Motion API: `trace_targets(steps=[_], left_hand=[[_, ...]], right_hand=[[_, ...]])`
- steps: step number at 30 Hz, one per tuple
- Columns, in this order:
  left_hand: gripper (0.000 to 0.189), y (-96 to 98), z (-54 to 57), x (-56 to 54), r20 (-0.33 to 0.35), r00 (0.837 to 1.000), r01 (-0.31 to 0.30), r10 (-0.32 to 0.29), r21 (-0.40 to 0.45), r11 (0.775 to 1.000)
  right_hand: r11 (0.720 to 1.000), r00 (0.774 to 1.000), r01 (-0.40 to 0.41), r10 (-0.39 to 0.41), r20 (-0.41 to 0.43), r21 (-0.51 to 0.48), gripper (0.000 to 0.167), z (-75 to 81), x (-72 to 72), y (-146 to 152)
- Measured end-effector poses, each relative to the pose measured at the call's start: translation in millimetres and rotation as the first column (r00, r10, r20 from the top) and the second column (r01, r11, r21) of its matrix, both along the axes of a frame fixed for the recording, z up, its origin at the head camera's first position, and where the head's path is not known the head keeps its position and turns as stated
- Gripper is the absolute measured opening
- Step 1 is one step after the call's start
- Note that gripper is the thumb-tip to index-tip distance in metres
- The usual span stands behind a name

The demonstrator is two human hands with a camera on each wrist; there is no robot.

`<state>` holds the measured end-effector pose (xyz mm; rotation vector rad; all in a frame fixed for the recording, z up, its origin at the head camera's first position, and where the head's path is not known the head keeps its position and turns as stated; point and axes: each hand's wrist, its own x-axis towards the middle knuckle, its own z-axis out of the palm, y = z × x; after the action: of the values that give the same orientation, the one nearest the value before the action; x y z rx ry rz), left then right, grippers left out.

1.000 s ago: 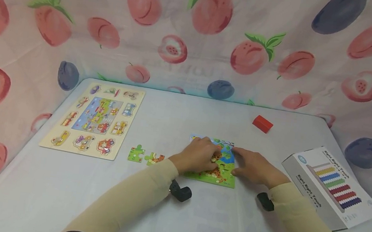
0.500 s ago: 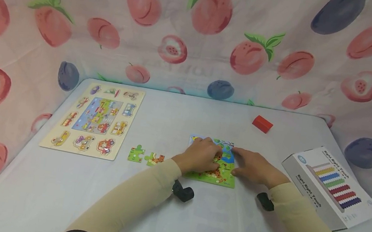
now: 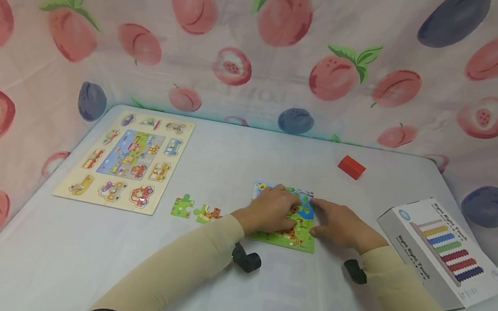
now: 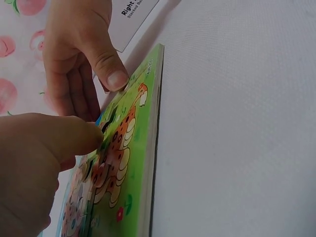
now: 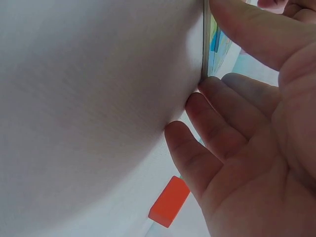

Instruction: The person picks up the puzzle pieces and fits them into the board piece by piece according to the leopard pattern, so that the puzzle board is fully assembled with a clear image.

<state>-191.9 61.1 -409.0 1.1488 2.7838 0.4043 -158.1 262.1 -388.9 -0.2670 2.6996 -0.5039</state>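
A jigsaw puzzle [image 3: 278,239] with orange spotted animals on green lies flat on the white table. My left hand [image 3: 272,208] is over its middle, the thumb and index finger curled at a puzzle piece. Dark gaps show in the picture beside the left thumb [image 4: 84,138] in the left wrist view; the left fingertips are hidden there. My right hand [image 3: 343,224] steadies the puzzle's right side, its thumb at the edge and its fingers [image 5: 217,113] extended along the border and table. Two loose puzzle pieces, one green [image 3: 182,206] and one with orange [image 3: 207,213], lie left of the puzzle.
A wooden board [image 3: 105,199] with vehicle pictures lies at the back left. A red block [image 3: 351,167] is behind the puzzle to the right. The white toy box [image 3: 431,266] stands by my right forearm. A fruit-patterned curtain [image 3: 256,99] borders the table's back.
My left hand has shifted slightly to the right over the puzzle, and its wrist with it. The right hand, puzzle and loose pieces look unmoved.
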Motion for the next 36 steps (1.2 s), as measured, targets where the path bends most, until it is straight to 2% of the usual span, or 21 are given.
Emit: trace_targets(steps=[6, 13, 26, 36], left_hand=[[0.042, 1.9, -2.5, -0.3, 0.028, 1.0, 0.0, -0.001, 0.022, 1.0], [0.039, 1.5, -4.0, 0.2, 0.03, 1.0, -0.008, 0.006, 0.049, 0.999], [0.033, 5.5, -4.1, 2.9, 0.018, 0.999, -0.042, 0.041, 0.037, 0.998], [0.035, 7.2, -4.1, 2.9, 0.054, 0.996, -0.077, 0.075, 0.042, 0.996]], right_hand=[[1.0, 1.0, -0.001, 0.001, -0.008, -0.009, 0.079, 0.6, 0.2, -0.7], [1.0, 1.0, -0.008, 0.008, -0.012, -0.008, 0.078, 0.5, 0.3, -0.5], [1.0, 0.999, -0.028, 0.028, -0.029, 0.01, 0.077, -1.8, -1.2, 0.4], [1.0, 0.999, -0.031, 0.031, -0.028, 0.0, 0.077, -2.6, -2.1, 1.4]])
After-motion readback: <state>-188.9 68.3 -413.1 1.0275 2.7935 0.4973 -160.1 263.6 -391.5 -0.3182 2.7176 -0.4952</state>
